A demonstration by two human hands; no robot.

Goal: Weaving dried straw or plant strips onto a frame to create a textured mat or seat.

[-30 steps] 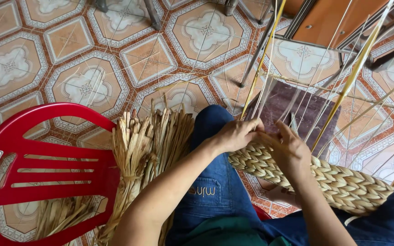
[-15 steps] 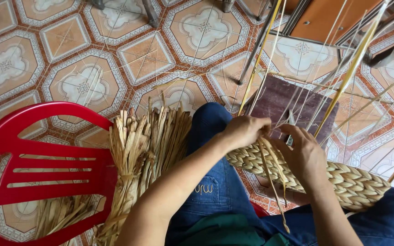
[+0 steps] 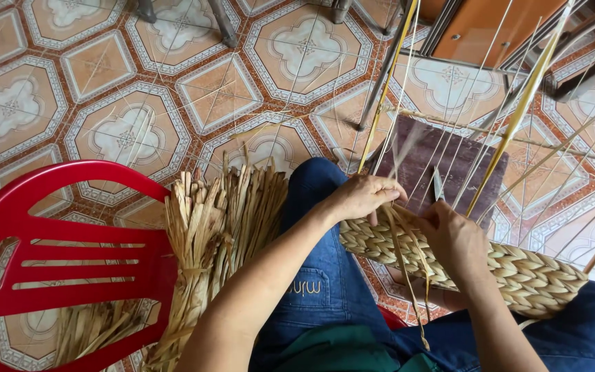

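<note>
Woven basket band [image 3: 518,272] lies across the lap, long axis running from upper left near the knee down to the right thigh, upright wire ribs [image 3: 442,131] and yellow stakes [image 3: 518,103] fanning up and away from it. Both hands sit on the band's left end, the working edge. Left hand [image 3: 361,196] is curled over the top of the rim, fingers closed on the weave; right hand [image 3: 452,238] is just beside it, pinching a loose straw strand [image 3: 404,269] that trails down toward the lap. Left hand is nearer the band's end; right is further along it. Fresh dried straw bundle [image 3: 208,241] stands well off to the left, leaning on the red plastic chair [image 3: 70,262], left arm's side. Hidden: right fingertips behind the hand's back, so exact grip is unclear; the band's underside; its far right end is cut by the denim knee [image 3: 587,331]. Small blade-like tool [image 3: 438,184] on the dark board [image 3: 449,165], hard to make out.
</note>
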